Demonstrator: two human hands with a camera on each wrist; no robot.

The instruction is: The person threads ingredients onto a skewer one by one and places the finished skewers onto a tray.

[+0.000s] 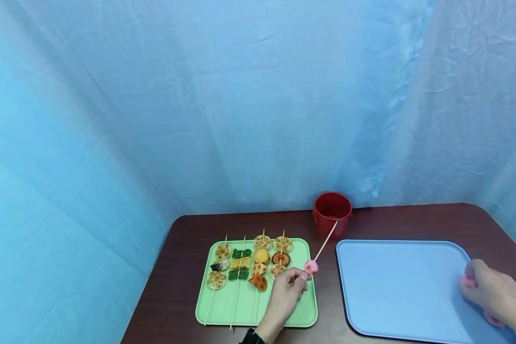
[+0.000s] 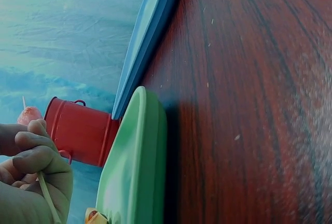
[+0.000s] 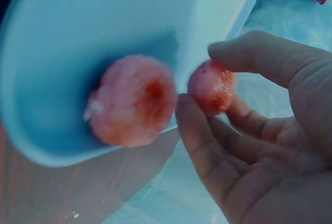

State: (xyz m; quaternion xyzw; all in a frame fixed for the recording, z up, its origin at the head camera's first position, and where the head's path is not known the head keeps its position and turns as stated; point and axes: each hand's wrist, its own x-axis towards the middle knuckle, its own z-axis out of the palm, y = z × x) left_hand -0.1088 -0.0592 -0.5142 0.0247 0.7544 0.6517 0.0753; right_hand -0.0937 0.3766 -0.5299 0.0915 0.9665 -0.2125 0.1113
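Observation:
My left hand (image 1: 285, 292) holds a wooden skewer (image 1: 327, 240) over the right part of the green tray (image 1: 298, 306). One pink meatball-like ball (image 1: 311, 267) is threaded on it just beyond my fingertips, and the bare stick points up past it. At the right end of the blue tray (image 1: 400, 286), my right hand (image 1: 499, 292) pinches a loose pink ball (image 3: 211, 87) between thumb and fingers. Another browned pink ball (image 3: 136, 100) lies in the tray corner beside that hand, partly hidden by it in the head view.
Several filled skewers lie side by side on the green tray, carrying lotus slices (image 1: 216, 280), green pieces (image 1: 238, 274), a yellow ball (image 1: 261, 256) and a mushroom slice (image 1: 281, 259). A red bucket (image 1: 332, 224) stands behind the trays on the dark wooden table (image 1: 167, 291).

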